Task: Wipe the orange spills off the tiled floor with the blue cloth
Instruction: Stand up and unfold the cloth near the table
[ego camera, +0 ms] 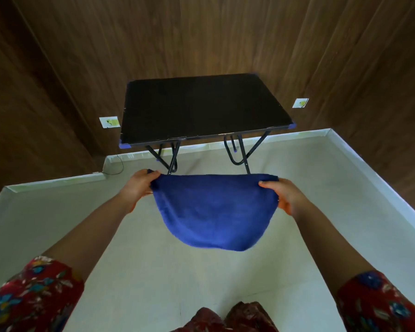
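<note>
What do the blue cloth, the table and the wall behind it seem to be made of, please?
The blue cloth looks like soft, matte microfibre or terry: fuzzy nap, limp sag between both hands. The table seems a dark matte board on thin black metal tube legs. The wall shows brown wood grain, possibly laminate panelling.

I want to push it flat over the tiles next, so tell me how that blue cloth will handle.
The blue cloth is probably floppy: held at two corners by the left hand and the right hand, its middle sags in a deep curve. It seems light, since pinched fingers carry it. Its fuzzy surface suggests that it would drag rather than slide, and may bunch up when pushed.
</note>
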The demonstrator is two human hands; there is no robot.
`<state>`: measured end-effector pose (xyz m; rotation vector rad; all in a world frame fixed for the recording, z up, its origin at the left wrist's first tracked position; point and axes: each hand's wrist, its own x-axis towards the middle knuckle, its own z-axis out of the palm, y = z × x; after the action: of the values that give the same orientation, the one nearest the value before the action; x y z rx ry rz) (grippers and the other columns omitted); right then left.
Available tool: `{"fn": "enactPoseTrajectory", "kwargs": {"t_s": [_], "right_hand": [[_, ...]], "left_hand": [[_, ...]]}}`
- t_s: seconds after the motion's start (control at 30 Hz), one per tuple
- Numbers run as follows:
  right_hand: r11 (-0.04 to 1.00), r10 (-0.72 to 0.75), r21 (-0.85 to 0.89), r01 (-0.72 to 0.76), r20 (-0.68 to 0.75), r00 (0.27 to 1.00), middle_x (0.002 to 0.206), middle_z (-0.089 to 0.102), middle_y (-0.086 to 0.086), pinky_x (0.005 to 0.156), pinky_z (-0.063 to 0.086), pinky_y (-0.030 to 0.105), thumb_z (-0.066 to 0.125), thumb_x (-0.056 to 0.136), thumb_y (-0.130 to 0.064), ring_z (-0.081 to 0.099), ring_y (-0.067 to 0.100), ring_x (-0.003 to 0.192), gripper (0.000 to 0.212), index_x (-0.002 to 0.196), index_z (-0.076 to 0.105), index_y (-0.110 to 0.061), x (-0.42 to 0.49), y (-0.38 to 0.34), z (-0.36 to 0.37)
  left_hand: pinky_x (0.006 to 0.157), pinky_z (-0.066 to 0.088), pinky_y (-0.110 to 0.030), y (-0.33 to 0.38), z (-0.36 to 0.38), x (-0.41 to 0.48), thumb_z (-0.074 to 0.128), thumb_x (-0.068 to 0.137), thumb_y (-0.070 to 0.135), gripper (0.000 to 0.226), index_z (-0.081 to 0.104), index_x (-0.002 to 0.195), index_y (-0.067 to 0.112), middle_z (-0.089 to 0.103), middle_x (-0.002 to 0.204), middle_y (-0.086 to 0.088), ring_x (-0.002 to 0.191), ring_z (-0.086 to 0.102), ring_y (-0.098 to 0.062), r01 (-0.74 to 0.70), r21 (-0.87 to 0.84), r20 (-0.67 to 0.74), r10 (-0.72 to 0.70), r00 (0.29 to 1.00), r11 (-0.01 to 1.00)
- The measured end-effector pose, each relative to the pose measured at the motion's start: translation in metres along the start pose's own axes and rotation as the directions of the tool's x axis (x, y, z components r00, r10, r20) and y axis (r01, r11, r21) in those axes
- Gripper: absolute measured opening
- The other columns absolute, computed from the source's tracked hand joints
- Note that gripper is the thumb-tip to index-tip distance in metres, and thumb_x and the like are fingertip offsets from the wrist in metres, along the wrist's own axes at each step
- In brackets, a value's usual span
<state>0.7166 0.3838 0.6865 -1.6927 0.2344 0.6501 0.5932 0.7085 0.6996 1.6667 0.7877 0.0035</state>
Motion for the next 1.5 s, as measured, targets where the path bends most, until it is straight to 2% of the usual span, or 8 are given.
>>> {"fn": "enactPoseTrajectory", "kwargs": {"t_s": [0.17, 0.3, 0.53, 0.7, 0.77, 0.87, 1.23, 1.5], "right_hand": [[0.994, -0.111, -0.018, 0.110, -0.135, 0.985, 0.105, 0.061, 0.008, 0.066, 0.051, 0.031, 0.074, 0.082, -0.010, 0.062, 0.022, 0.090, 0.045, 0.119, 0.050, -0.017, 0.007, -0.018, -0.002], [0.920, -0.318, -0.250, 0.301, -0.026, 0.948, 0.112, 0.062, 0.005, 0.080, 0.054, 0.037, 0.076, 0.078, -0.006, 0.061, 0.028, 0.102, 0.046, 0.122, 0.063, -0.016, 0.023, -0.044, -0.002], [0.237, -0.490, -0.899, 0.369, 0.217, 0.844, 0.107, 0.060, 0.012, 0.077, 0.036, 0.023, 0.068, 0.083, -0.017, 0.058, 0.025, 0.095, 0.029, 0.111, 0.070, -0.011, 0.077, -0.083, -0.015], [0.659, -0.300, -0.613, 0.436, 0.317, 0.900, 0.112, 0.064, 0.003, 0.095, 0.045, 0.032, 0.070, 0.085, -0.011, 0.058, 0.024, 0.111, 0.024, 0.109, 0.069, -0.008, 0.117, -0.109, -0.037], [0.871, -0.290, -0.307, 0.384, 0.310, 0.905, 0.098, 0.072, 0.004, 0.088, 0.049, 0.033, 0.064, 0.088, -0.007, 0.064, 0.025, 0.102, 0.015, 0.101, 0.069, -0.013, 0.129, -0.126, -0.046], [0.962, -0.201, 0.242, 0.127, 0.308, 0.930, 0.102, 0.073, -0.001, 0.081, 0.049, 0.031, 0.052, 0.096, -0.019, 0.066, 0.015, 0.101, 0.018, 0.106, 0.066, -0.017, 0.150, -0.136, -0.038], [0.969, -0.055, -0.227, 0.100, 0.194, 0.979, 0.108, 0.062, 0.009, 0.076, 0.050, 0.035, 0.054, 0.098, -0.017, 0.057, 0.026, 0.101, 0.022, 0.119, 0.054, -0.009, 0.216, -0.144, -0.046], [0.768, -0.192, -0.492, 0.410, 0.433, 0.880, 0.101, 0.065, -0.005, 0.072, 0.049, 0.024, 0.080, 0.077, -0.024, 0.062, 0.016, 0.097, 0.025, 0.098, 0.067, -0.025, 0.225, -0.177, -0.055]], "left_hand": [[0.094, 0.045, -0.039, 0.007, -0.007, 0.017, 0.058, 0.095, 0.024, 0.041, 0.046, 0.134, 0.019, 0.052, 0.116, -0.004, 0.104, 0.054, -0.026, -0.146, 0.377, -0.058, 0.181, 0.982, 0.914], [0.093, 0.037, -0.026, 0.029, -0.003, 0.027, 0.063, 0.092, 0.025, 0.018, 0.063, 0.109, 0.027, 0.060, 0.113, 0.004, 0.115, 0.053, -0.020, -0.253, 0.293, 0.058, 0.247, 0.967, 0.922], [0.077, 0.042, -0.026, 0.071, -0.004, 0.065, 0.067, 0.084, 0.018, 0.022, 0.068, 0.106, 0.014, 0.067, 0.102, -0.007, 0.092, 0.058, -0.019, -0.308, 0.874, 0.255, 0.184, 0.949, 0.377], [0.075, 0.043, -0.023, 0.093, -0.013, 0.092, 0.076, 0.078, 0.025, 0.019, 0.070, 0.089, 0.011, 0.065, 0.089, -0.006, 0.087, 0.057, -0.020, -0.125, 0.716, 0.165, 0.007, 0.986, 0.687], [0.082, 0.049, -0.028, 0.104, -0.017, 0.093, 0.085, 0.056, 0.031, 0.046, 0.070, 0.098, 0.017, 0.072, 0.095, -0.003, 0.092, 0.065, -0.019, -0.014, 0.273, 0.133, -0.024, 0.991, 0.962], [0.081, 0.053, -0.039, 0.108, -0.005, 0.102, 0.082, 0.063, 0.034, 0.056, 0.065, 0.114, 0.019, 0.072, 0.110, -0.002, 0.101, 0.066, -0.021, 0.017, -0.277, 0.147, 0.025, 0.989, 0.961], [0.084, 0.052, -0.042, 0.111, 0.059, 0.150, 0.058, 0.095, 0.027, 0.023, 0.055, 0.110, 0.011, 0.061, 0.108, -0.013, 0.092, 0.058, -0.026, 0.034, 0.368, -0.203, 0.044, 0.978, 0.929], [0.099, 0.042, -0.030, 0.123, 0.076, 0.153, 0.084, 0.058, 0.052, 0.085, 0.050, 0.133, 0.032, 0.053, 0.123, 0.011, 0.116, 0.050, -0.013, -0.160, 0.613, 0.217, 0.030, 0.976, 0.774]]}}
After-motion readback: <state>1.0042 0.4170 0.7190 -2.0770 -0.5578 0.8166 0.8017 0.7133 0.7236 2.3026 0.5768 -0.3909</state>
